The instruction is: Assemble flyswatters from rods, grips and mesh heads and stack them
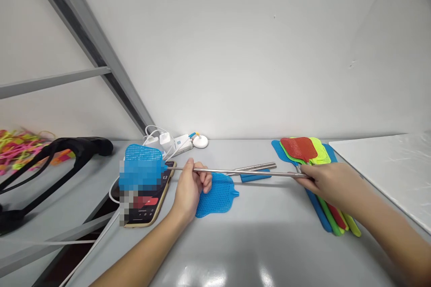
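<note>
A fly swatter with a long metal rod (pixel 242 172) and a blue mesh head (pixel 143 151) stretches level across the view above the table. My left hand (pixel 191 184) is closed round the thin part of its rod, with the thumb on top. At the rod's thicker right end, my right hand (pixel 325 184) pinches it between thumb and fingers. Beneath the rod lies a loose blue swatter head (pixel 217 195). Behind it are metal rods (pixel 256 167) and a blue handle (pixel 255 176). Several colourful fly swatters (pixel 299 148) lie stacked under my right hand, which partly hides them.
A phone (pixel 161 206) lies left, partly covered by the blue head and a pixelated patch. White chargers and a power strip (pixel 182 143) sit by the wall. A black strapped object (pixel 77 157) and grey frame bars (pixel 54 81) are further left; a white board (pixel 387 166) is right.
</note>
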`<state>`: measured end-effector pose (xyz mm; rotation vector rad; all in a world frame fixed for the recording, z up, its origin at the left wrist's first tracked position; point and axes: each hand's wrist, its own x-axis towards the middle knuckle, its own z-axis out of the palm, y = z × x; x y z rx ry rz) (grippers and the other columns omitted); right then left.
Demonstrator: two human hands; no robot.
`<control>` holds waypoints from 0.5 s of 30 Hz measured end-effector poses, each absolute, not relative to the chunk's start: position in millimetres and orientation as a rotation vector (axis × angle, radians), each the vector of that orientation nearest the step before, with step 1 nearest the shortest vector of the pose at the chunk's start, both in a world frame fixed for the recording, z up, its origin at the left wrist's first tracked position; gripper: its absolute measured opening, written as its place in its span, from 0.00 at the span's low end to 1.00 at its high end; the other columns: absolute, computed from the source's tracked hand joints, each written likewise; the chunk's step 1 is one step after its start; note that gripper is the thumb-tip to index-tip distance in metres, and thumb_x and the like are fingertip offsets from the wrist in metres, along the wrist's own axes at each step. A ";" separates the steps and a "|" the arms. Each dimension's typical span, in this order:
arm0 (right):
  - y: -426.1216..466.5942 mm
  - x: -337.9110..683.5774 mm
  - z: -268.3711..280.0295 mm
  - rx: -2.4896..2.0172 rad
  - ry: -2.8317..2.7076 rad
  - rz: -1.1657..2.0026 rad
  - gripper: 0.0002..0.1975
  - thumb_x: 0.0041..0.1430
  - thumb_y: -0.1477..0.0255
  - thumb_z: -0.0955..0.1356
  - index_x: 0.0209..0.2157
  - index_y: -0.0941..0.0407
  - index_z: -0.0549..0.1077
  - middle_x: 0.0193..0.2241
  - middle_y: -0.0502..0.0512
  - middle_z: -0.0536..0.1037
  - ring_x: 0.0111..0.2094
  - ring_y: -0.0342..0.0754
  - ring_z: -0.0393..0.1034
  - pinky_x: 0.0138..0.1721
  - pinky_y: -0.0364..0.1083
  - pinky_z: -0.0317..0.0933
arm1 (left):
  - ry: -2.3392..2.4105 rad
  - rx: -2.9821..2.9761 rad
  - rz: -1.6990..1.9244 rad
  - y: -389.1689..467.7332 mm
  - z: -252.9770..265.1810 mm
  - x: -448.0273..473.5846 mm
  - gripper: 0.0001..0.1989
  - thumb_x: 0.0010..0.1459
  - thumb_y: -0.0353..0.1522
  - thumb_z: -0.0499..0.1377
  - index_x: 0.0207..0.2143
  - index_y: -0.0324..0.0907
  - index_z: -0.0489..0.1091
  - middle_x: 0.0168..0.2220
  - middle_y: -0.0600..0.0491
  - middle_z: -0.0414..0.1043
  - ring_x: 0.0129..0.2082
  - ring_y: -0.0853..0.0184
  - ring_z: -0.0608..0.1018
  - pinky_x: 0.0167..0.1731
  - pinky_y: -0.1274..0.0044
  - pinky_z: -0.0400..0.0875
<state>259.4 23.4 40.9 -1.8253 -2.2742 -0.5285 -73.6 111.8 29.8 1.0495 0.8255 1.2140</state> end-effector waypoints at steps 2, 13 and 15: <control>24.7 257.9 38.9 -1.828 -2.264 -0.532 0.23 0.67 0.57 0.58 0.20 0.53 0.60 0.13 0.47 0.64 0.15 0.44 0.56 0.20 0.44 0.41 | 0.816 1.108 1.185 109.7 30.6 -72.9 0.28 0.66 0.47 0.46 0.17 0.41 0.61 0.17 0.55 0.60 0.18 0.71 0.63 0.22 0.78 0.61; 25.3 270.0 38.7 -1.884 -2.219 -0.456 0.23 0.66 0.56 0.58 0.21 0.53 0.62 0.14 0.47 0.65 0.16 0.43 0.56 0.21 0.43 0.41 | 0.786 0.684 1.641 127.9 45.5 -91.6 0.22 0.67 0.47 0.41 0.37 0.43 0.66 0.30 0.50 0.73 0.20 0.70 0.68 0.24 0.77 0.66; 25.1 262.7 37.4 -1.896 -2.256 -0.453 0.22 0.66 0.57 0.58 0.21 0.53 0.61 0.14 0.47 0.66 0.16 0.43 0.56 0.21 0.44 0.40 | 0.815 0.691 1.715 130.4 43.8 -92.9 0.19 0.67 0.44 0.43 0.38 0.42 0.67 0.30 0.50 0.74 0.19 0.71 0.68 0.24 0.78 0.66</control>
